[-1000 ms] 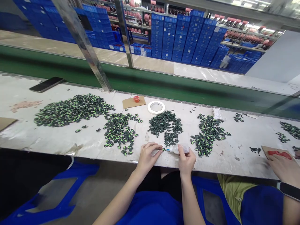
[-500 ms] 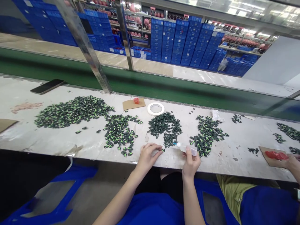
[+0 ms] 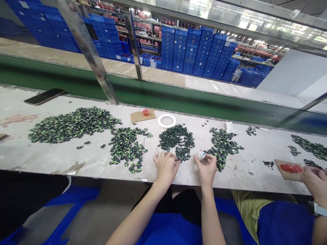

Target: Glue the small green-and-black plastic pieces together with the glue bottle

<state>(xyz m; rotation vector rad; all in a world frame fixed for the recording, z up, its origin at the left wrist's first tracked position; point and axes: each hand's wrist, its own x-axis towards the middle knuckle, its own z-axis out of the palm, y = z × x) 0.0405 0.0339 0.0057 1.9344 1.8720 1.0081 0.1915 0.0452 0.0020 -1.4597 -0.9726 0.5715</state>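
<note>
My right hand (image 3: 206, 170) is closed around a small white bottle (image 3: 200, 155), tilted so that its blue tip points up toward me. My left hand (image 3: 166, 166) is palm down over the worktable, fingers curled and thumb drawn in. Whatever is in its fingers, if anything, is hidden. Just beyond the left hand lies a pile of small dark green pieces (image 3: 176, 137). A scrap of clear material (image 3: 156, 151) shows by its fingertips. Black pieces with bright green marks (image 3: 127, 146) spread to the left, and a similar heap (image 3: 222, 146) lies beside the right hand.
Behind the piles are a white tape roll (image 3: 167, 121) and a red cap on cardboard (image 3: 143, 116). A larger heap (image 3: 76, 124) and a phone (image 3: 44, 96) lie left. At right, a co-worker's hand (image 3: 315, 180) is by red parts on cardboard (image 3: 288, 169). A metal post (image 3: 99, 75) rises behind.
The bottle has turned from lying sideways, tip leftward, to tip up toward me. My left hand has turned palm down, hiding the small piece seen at its fingertips. The view has shifted slightly.
</note>
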